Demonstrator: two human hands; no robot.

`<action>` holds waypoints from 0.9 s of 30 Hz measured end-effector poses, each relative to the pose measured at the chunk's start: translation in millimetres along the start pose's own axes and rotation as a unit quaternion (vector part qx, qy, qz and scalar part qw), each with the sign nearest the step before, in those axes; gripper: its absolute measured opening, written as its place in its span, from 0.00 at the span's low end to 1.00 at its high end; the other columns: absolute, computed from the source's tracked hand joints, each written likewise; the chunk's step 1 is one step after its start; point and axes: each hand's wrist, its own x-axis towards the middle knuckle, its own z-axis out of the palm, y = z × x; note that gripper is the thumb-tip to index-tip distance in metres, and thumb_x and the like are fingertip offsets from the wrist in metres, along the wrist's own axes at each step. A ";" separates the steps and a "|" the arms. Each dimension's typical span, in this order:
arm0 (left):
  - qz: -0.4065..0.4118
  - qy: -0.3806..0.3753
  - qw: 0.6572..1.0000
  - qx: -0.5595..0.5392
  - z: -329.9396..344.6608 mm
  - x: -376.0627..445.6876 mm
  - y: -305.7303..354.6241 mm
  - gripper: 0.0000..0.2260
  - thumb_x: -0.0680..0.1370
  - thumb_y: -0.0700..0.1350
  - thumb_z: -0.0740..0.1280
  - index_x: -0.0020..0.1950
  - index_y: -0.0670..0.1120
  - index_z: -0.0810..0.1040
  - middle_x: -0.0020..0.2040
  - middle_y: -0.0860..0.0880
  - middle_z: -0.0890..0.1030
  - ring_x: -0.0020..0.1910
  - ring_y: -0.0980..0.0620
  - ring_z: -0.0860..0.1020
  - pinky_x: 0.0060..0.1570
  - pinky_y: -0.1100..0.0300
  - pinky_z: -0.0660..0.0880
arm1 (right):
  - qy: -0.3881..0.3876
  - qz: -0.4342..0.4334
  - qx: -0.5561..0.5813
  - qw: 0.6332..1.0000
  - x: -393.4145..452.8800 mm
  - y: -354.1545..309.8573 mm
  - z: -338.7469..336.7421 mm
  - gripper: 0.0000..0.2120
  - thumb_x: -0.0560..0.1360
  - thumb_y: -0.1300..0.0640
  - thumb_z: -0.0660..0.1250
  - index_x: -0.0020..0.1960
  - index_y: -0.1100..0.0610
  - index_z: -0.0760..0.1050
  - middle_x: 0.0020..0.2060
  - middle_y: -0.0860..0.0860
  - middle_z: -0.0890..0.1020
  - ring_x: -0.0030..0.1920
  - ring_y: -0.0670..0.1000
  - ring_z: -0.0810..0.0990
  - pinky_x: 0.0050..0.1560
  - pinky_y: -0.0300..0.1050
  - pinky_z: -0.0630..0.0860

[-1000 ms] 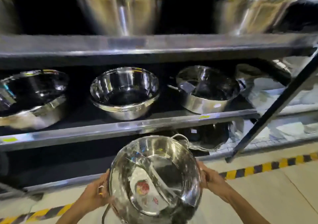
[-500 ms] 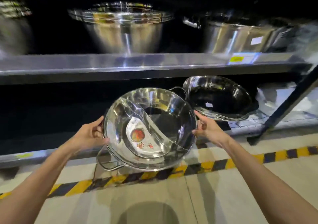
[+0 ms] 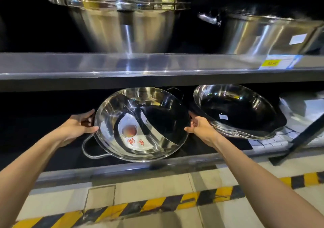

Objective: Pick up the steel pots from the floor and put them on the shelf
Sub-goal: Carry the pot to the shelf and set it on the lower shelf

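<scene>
Steel pot (image 3: 142,124): 1 held by 2 hands, left hand (image 3: 78,128), right hand (image 3: 201,128).

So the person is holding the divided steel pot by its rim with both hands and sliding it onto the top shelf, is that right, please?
Not quite: the head view shows both hands, left hand and right hand, holding the divided steel pot by its rim, but at the lower shelf, beneath the shelf carrying the large pots.

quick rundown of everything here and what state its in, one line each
divided pot: tilted, held at both sides of its rim, in the lower shelf opening
left hand: gripping the pot's left rim
right hand: gripping the pot's right rim
stack of woks: on the lower shelf, tilted, untouched
large basin: upright on the upper shelf
labelled pot: upright on the upper shelf
</scene>
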 end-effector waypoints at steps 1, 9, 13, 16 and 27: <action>0.008 0.006 1.000 0.005 1.3 7.0 -0.6 0.33 0.70 0.32 0.69 0.71 0.44 0.61 0.57 0.47 0.75 0.58 0.50 0.72 0.63 0.56 0.64 | 0.009 -0.001 0.019 1.000 7.6 0.4 4.7 0.08 0.72 0.68 0.68 0.43 0.57 0.72 0.37 0.50 0.76 0.41 0.49 0.76 0.42 0.36 0.72; -0.021 -0.028 0.998 -0.047 10.0 58.5 -25.5 0.32 0.71 0.32 0.69 0.72 0.43 0.60 0.59 0.47 0.75 0.62 0.50 0.70 0.64 0.57 0.62 | -0.005 -0.038 0.069 0.997 48.3 19.2 28.0 0.30 0.73 0.74 0.62 0.72 0.58 0.61 0.67 0.55 0.73 0.65 0.52 0.71 0.65 0.44 0.68; -0.040 -0.050 0.997 -0.046 15.7 71.5 -36.1 0.32 0.71 0.35 0.69 0.72 0.44 0.59 0.61 0.48 0.73 0.64 0.51 0.68 0.66 0.56 0.61 | -0.005 -0.036 0.046 0.998 60.6 24.3 29.6 0.30 0.73 0.74 0.63 0.72 0.58 0.62 0.65 0.56 0.74 0.63 0.50 0.72 0.64 0.44 0.68; -0.049 -0.053 0.997 -0.041 20.1 78.5 -41.3 0.33 0.71 0.37 0.69 0.72 0.45 0.59 0.62 0.48 0.72 0.64 0.51 0.68 0.69 0.54 0.60 | -0.005 -0.029 0.038 0.999 69.4 26.9 27.7 0.31 0.73 0.73 0.62 0.73 0.60 0.59 0.66 0.58 0.74 0.66 0.55 0.72 0.68 0.48 0.68; -0.091 -0.085 0.992 0.016 23.8 73.0 -30.7 0.31 0.76 0.41 0.63 0.74 0.50 0.51 0.74 0.44 0.63 0.72 0.44 0.62 0.72 0.47 0.59 | -0.051 0.018 -0.031 0.998 66.8 20.1 19.1 0.33 0.77 0.63 0.62 0.75 0.54 0.47 0.66 0.61 0.72 0.65 0.59 0.72 0.69 0.54 0.67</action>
